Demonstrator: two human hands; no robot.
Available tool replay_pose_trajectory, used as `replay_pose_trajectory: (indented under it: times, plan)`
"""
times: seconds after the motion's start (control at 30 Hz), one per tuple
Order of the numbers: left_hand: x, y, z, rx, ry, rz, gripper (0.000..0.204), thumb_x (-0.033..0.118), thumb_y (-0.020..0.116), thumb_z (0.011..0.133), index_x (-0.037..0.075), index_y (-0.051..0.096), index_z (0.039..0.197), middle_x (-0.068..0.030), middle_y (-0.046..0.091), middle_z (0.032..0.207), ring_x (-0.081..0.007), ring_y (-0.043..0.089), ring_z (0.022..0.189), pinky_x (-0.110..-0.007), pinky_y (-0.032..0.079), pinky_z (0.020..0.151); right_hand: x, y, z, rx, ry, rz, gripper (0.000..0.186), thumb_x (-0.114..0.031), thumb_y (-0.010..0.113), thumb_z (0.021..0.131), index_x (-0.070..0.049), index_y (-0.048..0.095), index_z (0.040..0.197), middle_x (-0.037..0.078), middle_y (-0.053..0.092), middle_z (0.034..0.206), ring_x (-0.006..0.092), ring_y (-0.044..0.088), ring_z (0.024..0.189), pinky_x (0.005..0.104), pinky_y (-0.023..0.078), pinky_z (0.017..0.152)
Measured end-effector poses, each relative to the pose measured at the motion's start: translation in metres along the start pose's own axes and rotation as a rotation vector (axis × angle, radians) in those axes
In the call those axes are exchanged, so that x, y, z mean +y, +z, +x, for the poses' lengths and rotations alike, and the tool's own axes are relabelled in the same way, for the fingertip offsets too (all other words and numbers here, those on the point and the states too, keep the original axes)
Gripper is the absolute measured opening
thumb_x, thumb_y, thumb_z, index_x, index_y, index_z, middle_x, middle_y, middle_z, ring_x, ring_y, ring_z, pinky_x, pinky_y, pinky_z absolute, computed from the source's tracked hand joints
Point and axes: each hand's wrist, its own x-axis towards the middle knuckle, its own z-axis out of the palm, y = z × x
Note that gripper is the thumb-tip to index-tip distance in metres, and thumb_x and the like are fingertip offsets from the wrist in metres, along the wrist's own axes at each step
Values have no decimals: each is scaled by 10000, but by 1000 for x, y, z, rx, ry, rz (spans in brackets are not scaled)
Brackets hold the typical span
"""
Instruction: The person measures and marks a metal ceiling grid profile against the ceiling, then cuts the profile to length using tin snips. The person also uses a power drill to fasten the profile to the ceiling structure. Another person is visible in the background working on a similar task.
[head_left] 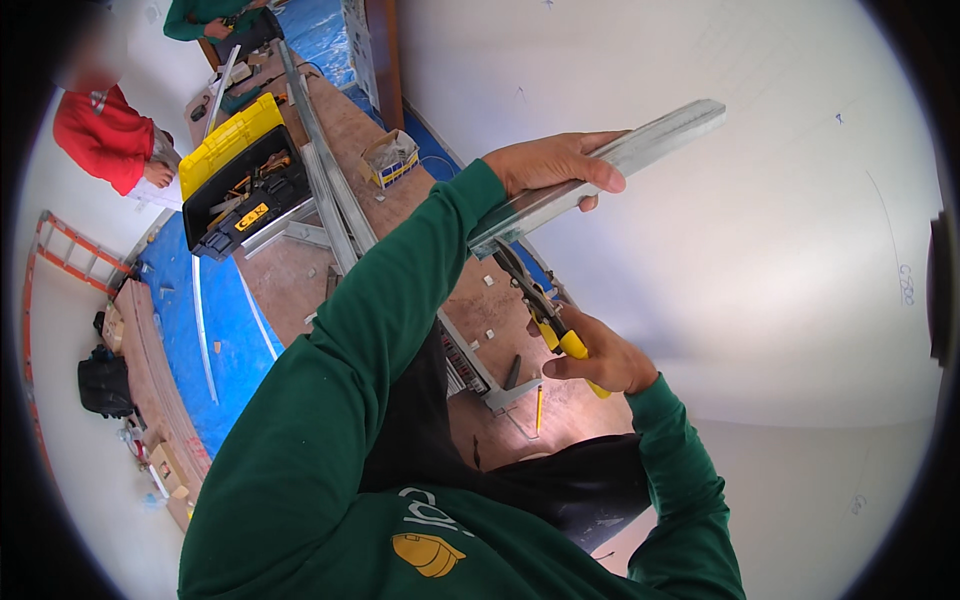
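Note:
My left hand (545,165) is closed around a galvanized metal profile (665,140), holding it tilted above the work board, its far end up to the right. In my right hand (615,355) are tin snips (535,290) with yellow handles. The jaws of the snips meet the lower end of the profile; whether they bite into the metal cannot be made out. Below my hands a yellow pencil (539,408) lies on the brown board (590,408), close to a metal square (515,390).
Long metal profiles (330,195) lie along the board. A black toolbox (270,210) with its yellow lid raised stands at the left, and a small carton (390,160) sits farther back. A person in red (110,140) and another in green (195,20) are nearby. White wall (760,260) borders the right.

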Motion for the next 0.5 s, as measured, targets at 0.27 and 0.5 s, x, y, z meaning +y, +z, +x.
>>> replay_pose_trajectory:
  times: [0.27,0.5]
  plan:
    - [-3,-2,1,10,-25,100,1101,349,901,896,55,310,1777,-69,604,1098,-111,602,766,-252,545,689,7,4,-1,56,-54,-101,532,-164,804,871,10,558,1309,144,629,1158,281,620,1092,428,503,990]
    - [3,1,-9,19,-60,281,1128,286,907,890,87,265,1795,-146,661,1242,-168,678,853,-318,605,718,26,24,-2,155,102,-301,384,-164,830,887,-33,551,1116,113,604,920,258,599,834,421,511,796]
